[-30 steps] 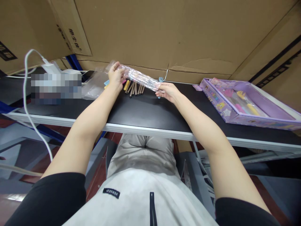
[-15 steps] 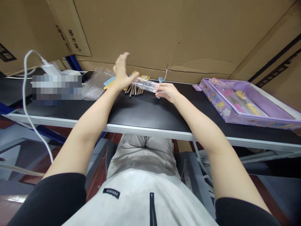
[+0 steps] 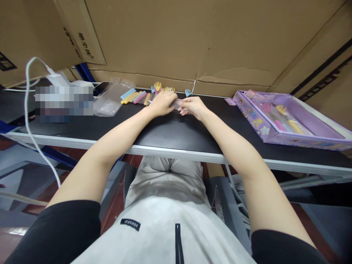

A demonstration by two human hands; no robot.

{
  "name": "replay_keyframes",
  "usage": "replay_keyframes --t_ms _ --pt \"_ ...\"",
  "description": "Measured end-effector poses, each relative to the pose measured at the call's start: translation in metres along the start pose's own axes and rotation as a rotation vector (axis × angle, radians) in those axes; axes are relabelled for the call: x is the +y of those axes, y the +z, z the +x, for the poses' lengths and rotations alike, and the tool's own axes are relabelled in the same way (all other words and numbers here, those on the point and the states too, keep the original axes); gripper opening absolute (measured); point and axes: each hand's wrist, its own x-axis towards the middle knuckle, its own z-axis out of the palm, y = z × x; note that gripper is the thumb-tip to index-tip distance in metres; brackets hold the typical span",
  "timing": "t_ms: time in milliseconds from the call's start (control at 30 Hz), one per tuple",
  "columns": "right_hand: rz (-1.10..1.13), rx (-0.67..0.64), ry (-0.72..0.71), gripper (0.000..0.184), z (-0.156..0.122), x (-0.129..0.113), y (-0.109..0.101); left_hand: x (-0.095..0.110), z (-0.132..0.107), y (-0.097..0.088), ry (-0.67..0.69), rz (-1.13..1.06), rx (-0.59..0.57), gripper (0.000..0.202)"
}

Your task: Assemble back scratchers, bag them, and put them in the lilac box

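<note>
- Far left, a white charging cable (image 3: 26, 99) loops over the table edge, trailing from a white plug (image 3: 57, 79).
- Next along, a flat clear bag (image 3: 108, 99) lies just beside a row of coloured tubes (image 3: 133, 96), laid side by side, perhaps to keep each in easy reach.
- Yellow and blue claw heads (image 3: 157, 86) poke up behind the left hand (image 3: 164, 103), which curls palm-down over one end of a clear wrapper (image 3: 178, 104); its fingertips are hidden, so I can't tell whether they're closed.
- That wrapper sits between the hands, low over the black table (image 3: 176, 132).
- A lone blue claw (image 3: 188, 92) stands just behind the right hand (image 3: 194, 106), whose fingers and thumb pinch the wrapper's other end, seemingly to steady it.
- Far right, a purple box (image 3: 305, 143) holds bagged claws (image 3: 288, 121), its low walls likely containing them.
</note>
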Motion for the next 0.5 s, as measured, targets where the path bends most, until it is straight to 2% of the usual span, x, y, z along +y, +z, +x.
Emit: replay_keyframes --t_ms 200,500 --pt "-0.055 0.028 0.008 0.025 0.003 0.002 -0.001 -0.008 0.001 -0.002 -0.016 0.010 0.015 0.017" --pt "-0.068 0.030 -0.015 0.023 0.014 0.007 -0.011 -0.041 -0.006 -0.022 -0.080 0.061 -0.050 0.018"
